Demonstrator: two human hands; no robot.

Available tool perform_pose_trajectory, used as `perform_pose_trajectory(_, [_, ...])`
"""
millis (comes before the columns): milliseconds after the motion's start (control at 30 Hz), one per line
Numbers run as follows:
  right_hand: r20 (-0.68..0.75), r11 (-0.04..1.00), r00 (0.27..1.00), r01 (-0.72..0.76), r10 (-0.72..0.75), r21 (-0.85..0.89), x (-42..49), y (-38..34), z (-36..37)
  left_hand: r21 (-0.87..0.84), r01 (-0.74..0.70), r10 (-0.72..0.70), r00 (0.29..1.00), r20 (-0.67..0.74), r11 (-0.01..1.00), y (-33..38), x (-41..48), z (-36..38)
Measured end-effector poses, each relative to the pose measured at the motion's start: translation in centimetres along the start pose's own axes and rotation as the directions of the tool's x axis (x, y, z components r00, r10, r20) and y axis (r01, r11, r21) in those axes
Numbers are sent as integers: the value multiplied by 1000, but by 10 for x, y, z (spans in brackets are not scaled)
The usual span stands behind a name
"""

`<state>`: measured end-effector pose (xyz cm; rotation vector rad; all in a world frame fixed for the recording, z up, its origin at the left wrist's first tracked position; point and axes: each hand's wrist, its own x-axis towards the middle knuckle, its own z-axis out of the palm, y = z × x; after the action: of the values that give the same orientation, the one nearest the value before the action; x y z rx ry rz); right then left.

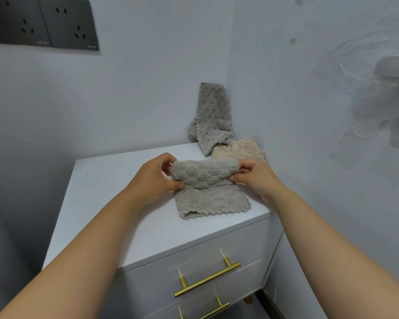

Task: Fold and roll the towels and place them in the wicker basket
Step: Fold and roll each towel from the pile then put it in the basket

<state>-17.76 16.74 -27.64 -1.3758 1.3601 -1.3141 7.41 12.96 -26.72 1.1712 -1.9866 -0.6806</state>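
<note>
Two pale walls (148, 100) met in a corner behind a white cabinet (106, 203), whose flat top carried all the cloth in view. Two dark socket plates (42, 21) sat side by side on the left-hand wall, well above the cabinet. A gray towel (207, 199) lay near the front right part of the cabinet top, its scalloped near edge flat on the surface and its far portion turned over into a thick roll raised slightly above the rest. A second gray towel (211, 116) stood propped in the corner, its upper part leaning against the wall and its lower corner draped onto the cabinet top. A beige towel (240, 150) lay bunched just beside it, touching its lower edge, against the right-hand wall. The left hand (152, 178) held the left end of the roll, thumb below and curled fingers over the top. The right hand (256, 178) held the right end likewise, thumb and fingertips pinching the cloth. Both forearms reached in from the bottom corners. Two drawer fronts (217, 254) on the cabinet each bore a brass bar handle, the upper handle (207, 280) in full view and the lower handle (207, 311) cut off by the frame.
</note>
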Motion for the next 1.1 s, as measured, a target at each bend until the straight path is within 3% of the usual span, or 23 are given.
perform_pose_trajectory(233, [125,998,990,-59,62,-24,1,2,-24,-65,-36,48,980,192,997,2,-4,-13])
perform_pose_trajectory(333, [130,995,987,-99,98,0,-2,-2,-27,-148,6,31,968,248,989,4,-5,-18])
perform_pose_trajectory(467, [246,996,965,-82,85,-22,-7,-10,-24,-249,69,1,963,270,966,13,-5,-17])
perform_pose_trajectory(767, [406,939,886,-86,225,-332,-12,-23,-24,47,-28,7,915,403,999,33,-4,-5])
perform_pose_trajectory(933, [408,731,826,-7,389,-683,-9,-37,-19,364,-49,-181,801,571,930,45,-5,-5])
perform_pose_trajectory(1000, [378,711,837,-19,397,-703,-11,-40,-15,367,-25,-203,797,568,930,47,-6,-3])
perform_pose_trajectory(1100, [334,783,877,-73,346,-618,-19,-37,-10,295,2,-168,826,538,955,48,-10,3])
